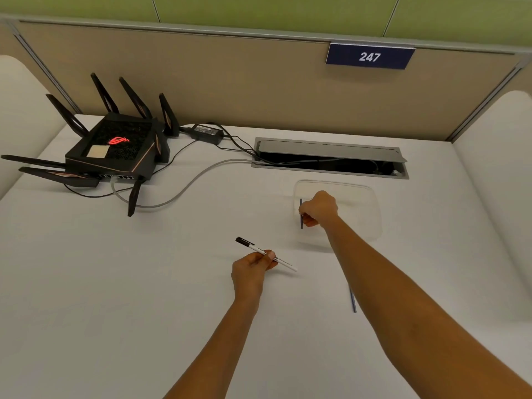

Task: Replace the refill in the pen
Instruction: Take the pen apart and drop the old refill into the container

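White worktop [144, 283] fills the view, fenced at the far side by a beige partition panel [230, 82] carrying a dark blue number plate reading 247 [370, 56]. Far left sits a black router with long angled antennas and a glowing red logo [115, 148], its black power brick [206, 131] and grey cable [187, 182] running right toward a grey metal cable hatch with its lid propped open [331, 156].

Both bare forearms reach in from the near edge. Over on the left, the left hand [250, 269] is curled, knuckles up, fingers and thumb pinched around the middle of a slim white pen with a black cap [260, 251]; the pen lies at a slant, cap pointing far-left, open end pointing near-right, low over the worktop.

Right arm stretches further out, wrist bent, and the right hand [318, 208] is closed in a loose fist over a clear plastic rectangular container [371, 208] at the far right. Clamped in those fingers is a thin dark blue refill [301, 220], standing nearly upright at the container's left edge, both ends poking out above and below the grip.

Nearer, just beside the right forearm, a second thin blue refill [353, 300] lies flat on the worktop, touched by neither hand.
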The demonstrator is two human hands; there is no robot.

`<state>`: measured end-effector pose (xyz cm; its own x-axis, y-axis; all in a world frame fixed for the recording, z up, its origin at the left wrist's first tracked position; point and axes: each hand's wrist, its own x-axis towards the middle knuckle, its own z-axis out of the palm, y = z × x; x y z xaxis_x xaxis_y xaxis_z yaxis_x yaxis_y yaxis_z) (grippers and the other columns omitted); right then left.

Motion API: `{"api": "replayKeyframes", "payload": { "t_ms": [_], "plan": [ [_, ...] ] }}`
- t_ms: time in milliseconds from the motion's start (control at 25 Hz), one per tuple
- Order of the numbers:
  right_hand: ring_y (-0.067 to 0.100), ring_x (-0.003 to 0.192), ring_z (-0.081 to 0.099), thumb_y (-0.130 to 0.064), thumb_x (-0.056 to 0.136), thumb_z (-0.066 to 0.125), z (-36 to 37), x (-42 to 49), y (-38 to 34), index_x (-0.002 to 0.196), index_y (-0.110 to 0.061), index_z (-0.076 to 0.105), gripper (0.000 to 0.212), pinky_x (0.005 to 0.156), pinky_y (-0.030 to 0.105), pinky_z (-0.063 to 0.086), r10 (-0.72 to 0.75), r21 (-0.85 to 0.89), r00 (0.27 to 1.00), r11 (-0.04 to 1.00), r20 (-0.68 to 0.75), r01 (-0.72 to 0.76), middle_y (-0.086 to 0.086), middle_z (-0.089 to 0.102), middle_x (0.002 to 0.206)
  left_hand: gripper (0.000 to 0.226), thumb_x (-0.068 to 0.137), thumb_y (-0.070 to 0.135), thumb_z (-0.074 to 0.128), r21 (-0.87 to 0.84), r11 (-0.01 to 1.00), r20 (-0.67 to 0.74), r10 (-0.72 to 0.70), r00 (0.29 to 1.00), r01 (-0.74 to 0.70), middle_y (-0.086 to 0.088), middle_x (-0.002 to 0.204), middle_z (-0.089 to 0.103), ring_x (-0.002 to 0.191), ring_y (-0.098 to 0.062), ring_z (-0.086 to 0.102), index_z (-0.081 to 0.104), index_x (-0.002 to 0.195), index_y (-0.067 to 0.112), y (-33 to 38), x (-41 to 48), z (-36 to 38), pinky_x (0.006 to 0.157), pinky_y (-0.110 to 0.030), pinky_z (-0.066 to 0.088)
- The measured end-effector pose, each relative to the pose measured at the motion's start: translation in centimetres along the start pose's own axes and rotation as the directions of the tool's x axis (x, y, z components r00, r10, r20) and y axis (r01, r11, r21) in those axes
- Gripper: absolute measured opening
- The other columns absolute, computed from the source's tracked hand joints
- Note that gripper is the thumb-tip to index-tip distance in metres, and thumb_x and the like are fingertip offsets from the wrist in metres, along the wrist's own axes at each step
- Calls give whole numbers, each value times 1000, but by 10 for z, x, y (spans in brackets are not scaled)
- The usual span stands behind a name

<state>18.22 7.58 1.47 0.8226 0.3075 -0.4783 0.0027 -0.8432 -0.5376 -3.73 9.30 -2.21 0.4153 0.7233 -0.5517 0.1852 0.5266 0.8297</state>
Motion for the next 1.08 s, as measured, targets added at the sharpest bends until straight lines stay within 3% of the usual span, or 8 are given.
{"api": "replayKeyframes", "payload": {
  "t_ms": [160, 280, 480, 600, 680, 760, 960, 1080],
  "plan": [
    [17, 40, 60, -11, 79, 67, 13, 7, 7, 63, -7, 55, 20, 41, 19, 41, 3, -86, 1000, 996, 6, -3, 7, 63, 58, 15, 79, 16, 76, -2, 1000, 23, -18, 1000, 19, -6, 84, 78, 81, -16, 75, 77, 91, 6, 4, 4, 4, 80, -19, 49],
    [20, 42, 62, -8, 78, 66, 16, 12, 7, 64, -6, 58, 15, 44, 20, 45, 1, -111, 1000, 994, 21, 1, 9, 65, 60, 15, 79, 16, 76, -9, 1000, 30, -21, 999, 21, -7, 85, 77, 80, -16, 75, 77, 91, 6, 7, 7, 6, 75, -16, 48],
    [14, 30, 58, -10, 80, 68, 14, 16, 4, 66, -7, 57, 17, 40, 19, 43, 1, -115, 999, 993, 47, 4, 7, 64, 58, 16, 80, 14, 75, -32, 999, 42, -28, 999, 30, -10, 87, 77, 82, -19, 75, 76, 93, 4, 8, 9, 6, 79, -19, 50],
    [20, 47, 67, -11, 83, 68, 7, 15, 4, 74, -4, 61, 13, 58, 28, 58, -10, -51, 1000, 999, 28, 11, 12, 70, 69, 16, 80, 13, 75, -45, 999, 45, -24, 999, 26, -10, 88, 77, 83, -21, 75, 76, 93, 4, 10, 9, 9, 79, -19, 51],
    [25, 65, 73, -14, 85, 69, -5, 13, 3, 81, -1, 65, 15, 76, 34, 61, -13, 27, 1000, 1000, -4, 13, 16, 73, 78, 17, 81, 13, 75, -53, 998, 42, -23, 999, 25, -9, 89, 76, 84, -21, 75, 76, 94, 3, 13, 10, 11, 76, -16, 52],
    [27, 73, 74, -16, 85, 71, -26, 9, 4, 78, -1, 66, 17, 81, 38, 61, 10, 155, 999, 988, -41, -4, 18, 74, 84, 17, 81, 13, 75, -61, 998, 45, -23, 999, 26, -9, 89, 76, 83, -20, 75, 75, 95, 3, 14, 10, 15, 70, -11, 52],
    [25, 68, 72, -18, 82, 75, -81, -23, 36, 75, -6, 67, 16, 75, 37, 62, 42, 350, 987, 937, -158, 16, 14, 73, 80, 10, 82, 10, 74, -104, 994, 89, -12, 996, 21, -7, 86, 76, 84, -21, 75, 75, 90, 5, 16, 3, 26, 82, -20, 53],
    [19, 59, 70, -19, 80, 76, -95, -54, 76, 74, -8, 71, 13, 60, 29, 61, 5, 426, 974, 900, -225, 94, 9, 72, 71, 14, 82, 11, 74, -94, 995, 98, -11, 995, 21, -6, 88, 76, 82, -19, 75, 75, 94, 4, 15, -2, 32, 74, -13, 53]
  ]
}}
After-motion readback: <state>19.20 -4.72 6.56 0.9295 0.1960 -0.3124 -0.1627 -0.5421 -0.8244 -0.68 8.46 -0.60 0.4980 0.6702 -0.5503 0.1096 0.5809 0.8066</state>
